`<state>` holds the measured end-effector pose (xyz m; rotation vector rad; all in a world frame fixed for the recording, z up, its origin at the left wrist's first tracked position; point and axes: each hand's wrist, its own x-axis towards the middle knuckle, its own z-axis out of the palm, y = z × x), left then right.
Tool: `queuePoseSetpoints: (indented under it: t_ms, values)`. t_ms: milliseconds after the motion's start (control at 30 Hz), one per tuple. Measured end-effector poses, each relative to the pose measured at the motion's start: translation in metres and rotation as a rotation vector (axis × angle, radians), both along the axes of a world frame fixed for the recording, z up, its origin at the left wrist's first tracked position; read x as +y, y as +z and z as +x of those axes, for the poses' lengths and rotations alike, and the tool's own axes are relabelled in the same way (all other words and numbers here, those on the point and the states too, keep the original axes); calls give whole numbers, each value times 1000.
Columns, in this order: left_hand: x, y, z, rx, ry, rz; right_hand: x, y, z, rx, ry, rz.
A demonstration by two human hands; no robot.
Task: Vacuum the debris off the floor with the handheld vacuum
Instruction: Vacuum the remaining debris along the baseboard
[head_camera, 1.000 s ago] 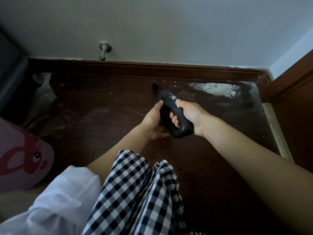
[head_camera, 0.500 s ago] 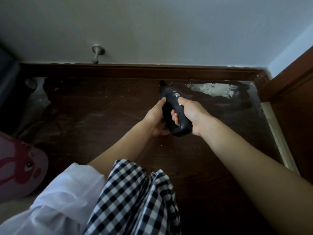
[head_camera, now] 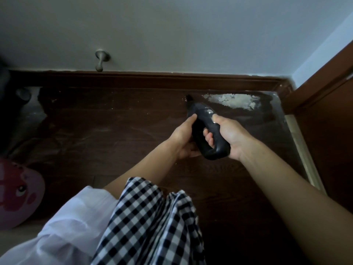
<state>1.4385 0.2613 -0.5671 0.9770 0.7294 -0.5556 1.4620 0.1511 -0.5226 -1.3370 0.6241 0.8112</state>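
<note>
A black handheld vacuum point(head_camera: 202, 123) points away from me over the dark wooden floor point(head_camera: 114, 134), its nozzle tip near the skirting board. My right hand point(head_camera: 226, 135) grips its looped handle, thumb on top near the button. My left hand point(head_camera: 183, 136) holds the vacuum's body from the left side, thumb along it. A patch of white crumbly debris point(head_camera: 236, 100) lies on the floor just right of the nozzle, close to the corner. A few small white specks dot the floor by the skirting further left.
A brown skirting board point(head_camera: 152, 79) runs under the grey wall, which carries a metal door stop point(head_camera: 100, 60). A brown door frame point(head_camera: 324, 88) closes the right side. A pink cartoon object point(head_camera: 17, 192) lies at left. Checked cloth and a white sleeve fill the foreground.
The vacuum and both hands have shifted a little to the right and forward, bringing the nozzle closer to the white debris patch. Both grips are unchanged.
</note>
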Motion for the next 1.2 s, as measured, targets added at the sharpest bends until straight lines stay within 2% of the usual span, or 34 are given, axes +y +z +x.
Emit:
queuePoseSetpoints:
  t_ms: [333, 567, 900, 1033, 1200]
  values:
    - [11, -5, -16, 5, 50, -3, 8, -1, -14, 3, 47, 39]
    - [-4, -11, -17, 26, -33, -18, -5, -6, -24, -1, -11, 14]
    - [6, -20, -35, -2, -62, -6, -26, -22, -38, 177, -25, 309]
    - [9, -22, -40, 2, -34, -29, -22, -24, -42, 164, 14, 287]
    - [1, -23, -48, 21, -68, -48, -33, -14, -50, 112, 113, 161]
